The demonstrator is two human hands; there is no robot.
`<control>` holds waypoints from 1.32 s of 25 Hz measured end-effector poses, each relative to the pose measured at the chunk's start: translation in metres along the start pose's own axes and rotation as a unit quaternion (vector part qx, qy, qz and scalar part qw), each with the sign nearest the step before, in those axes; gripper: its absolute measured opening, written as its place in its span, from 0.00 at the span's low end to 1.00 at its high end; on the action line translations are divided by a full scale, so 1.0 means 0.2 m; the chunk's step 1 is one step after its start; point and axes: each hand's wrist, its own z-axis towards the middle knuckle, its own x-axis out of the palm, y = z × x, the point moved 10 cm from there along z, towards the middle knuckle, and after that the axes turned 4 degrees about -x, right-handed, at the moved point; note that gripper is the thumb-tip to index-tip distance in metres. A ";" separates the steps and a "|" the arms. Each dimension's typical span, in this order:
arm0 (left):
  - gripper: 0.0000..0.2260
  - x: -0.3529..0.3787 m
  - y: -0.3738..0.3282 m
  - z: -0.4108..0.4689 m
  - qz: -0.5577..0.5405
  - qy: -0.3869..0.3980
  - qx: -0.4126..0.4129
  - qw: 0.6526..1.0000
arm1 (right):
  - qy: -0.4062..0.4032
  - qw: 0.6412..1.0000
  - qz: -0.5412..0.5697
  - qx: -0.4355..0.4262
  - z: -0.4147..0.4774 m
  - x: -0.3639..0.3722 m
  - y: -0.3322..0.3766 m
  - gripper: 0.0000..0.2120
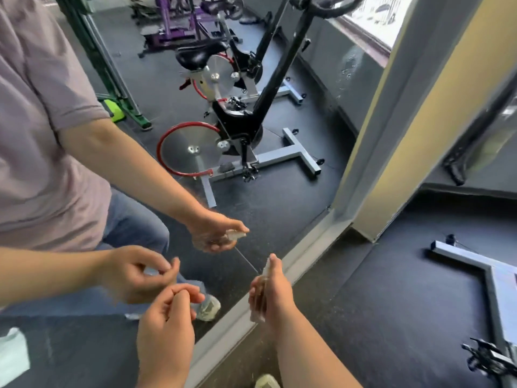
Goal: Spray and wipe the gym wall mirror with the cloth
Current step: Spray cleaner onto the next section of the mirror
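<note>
- Right hand (272, 292) wraps around the small clear plastic spray bottle (264, 271), which points at the large grey-framed wall mirror (265, 214); spraying seems underway.
- Left hand (167, 317), beside the mirror, is curled; I cannot tell what it holds.
- Wiping remains.

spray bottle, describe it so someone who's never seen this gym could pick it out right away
Find the wall mirror with the grey frame running diagonally along the floor. Just in front of that frame, the right hand grips a slim, clear spray bottle, nozzle toward the glass. It is the real bottle, not its reflection higher up in the mirror.
</note>
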 end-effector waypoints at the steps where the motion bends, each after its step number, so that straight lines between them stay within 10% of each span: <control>1: 0.13 0.04 -0.03 -0.03 0.016 0.016 0.008 1.000 | -0.012 1.000 -0.006 0.002 -0.01 -0.02 0.04 0.29; 10: 0.12 1.29 -0.34 0.00 0.055 0.161 0.006 0.985 | -0.035 0.996 0.077 -0.011 0.48 -0.50 0.94 0.29; 20: 0.20 2.44 -0.77 -0.10 0.088 0.075 -0.002 0.993 | -0.045 0.999 -0.012 0.002 0.93 -1.10 2.01 0.24; 33: 0.19 2.26 -0.83 -0.17 0.021 -0.024 -0.055 0.998 | -0.034 0.998 -0.033 -0.033 0.86 -1.09 2.31 0.22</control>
